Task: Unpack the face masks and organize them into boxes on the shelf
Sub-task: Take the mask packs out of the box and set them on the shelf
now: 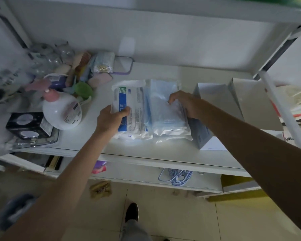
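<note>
Two plastic packs of face masks lie side by side on the white shelf (87,145). The left pack (134,105) is white with a blue printed stripe; my left hand (111,119) grips its near left corner, thumb on top. The right pack (163,108) is clear and shows pale blue masks; my right hand (184,103) holds its right edge with curled fingers. Just right of the packs stand two open light-blue boxes: the nearer box (214,101) beside my right hand, a second box (248,98) further right.
At the shelf's left stand a white pump bottle (61,112), a black box (28,126) on a clear tray, and a heap of small toiletries (80,73). A white shelf post (283,112) rises at right. Blue cords (177,176) lie on the lower shelf.
</note>
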Action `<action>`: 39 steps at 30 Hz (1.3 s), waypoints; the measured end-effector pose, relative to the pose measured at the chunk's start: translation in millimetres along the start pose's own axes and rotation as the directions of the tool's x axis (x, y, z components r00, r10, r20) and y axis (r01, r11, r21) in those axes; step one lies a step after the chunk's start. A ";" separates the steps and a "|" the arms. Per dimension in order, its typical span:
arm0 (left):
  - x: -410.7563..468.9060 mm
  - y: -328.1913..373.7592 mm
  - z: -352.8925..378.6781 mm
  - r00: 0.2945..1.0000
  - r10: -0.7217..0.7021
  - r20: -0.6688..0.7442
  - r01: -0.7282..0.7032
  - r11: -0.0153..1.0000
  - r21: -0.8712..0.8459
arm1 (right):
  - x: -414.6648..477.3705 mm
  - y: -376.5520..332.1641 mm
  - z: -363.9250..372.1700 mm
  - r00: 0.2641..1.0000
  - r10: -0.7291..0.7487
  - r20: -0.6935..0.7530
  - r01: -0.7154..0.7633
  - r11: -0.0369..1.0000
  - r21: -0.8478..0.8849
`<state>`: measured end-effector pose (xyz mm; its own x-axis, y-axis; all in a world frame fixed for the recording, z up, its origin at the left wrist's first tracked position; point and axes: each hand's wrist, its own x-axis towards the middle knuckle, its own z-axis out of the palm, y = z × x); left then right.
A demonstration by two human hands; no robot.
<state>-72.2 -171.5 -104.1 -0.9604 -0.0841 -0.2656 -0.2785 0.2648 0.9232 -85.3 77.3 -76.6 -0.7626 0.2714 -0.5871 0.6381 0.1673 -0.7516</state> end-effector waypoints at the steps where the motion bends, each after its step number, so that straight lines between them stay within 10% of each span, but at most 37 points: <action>1: 1.0 0.9 -2.1 1.000 -0.003 -0.002 0.003 1.000 -0.024 | 4.2 1.3 0.3 0.999 -0.024 -0.032 0.023 0.999 -0.028; 11: -0.6 18.6 -26.2 0.993 0.096 -0.075 -0.104 0.989 -0.108 | -46.4 2.3 9.9 0.835 -0.507 -0.212 0.361 0.797 -0.483; 18: 21.0 13.0 -43.6 0.970 -0.032 0.241 0.123 0.920 -0.373 | -34.9 15.8 8.2 0.920 -0.308 -0.240 0.259 0.942 -0.215; 24: 20.7 6.8 -39.2 0.965 0.020 0.263 0.040 0.974 -0.223 | -46.0 18.9 1.9 0.922 -0.104 -0.372 0.051 0.987 -0.150; 39: 22.6 19.5 -26.9 0.948 0.055 0.315 0.119 0.853 -0.508 | -31.4 15.1 7.6 0.861 -0.434 -0.266 0.308 0.860 -0.407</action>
<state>-99.1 -194.1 -84.6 -0.9277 0.2370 -0.2884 -0.3483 -0.2717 0.8971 -52.5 64.1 -71.8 -0.9053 0.4128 -0.0998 0.3573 0.6131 -0.7045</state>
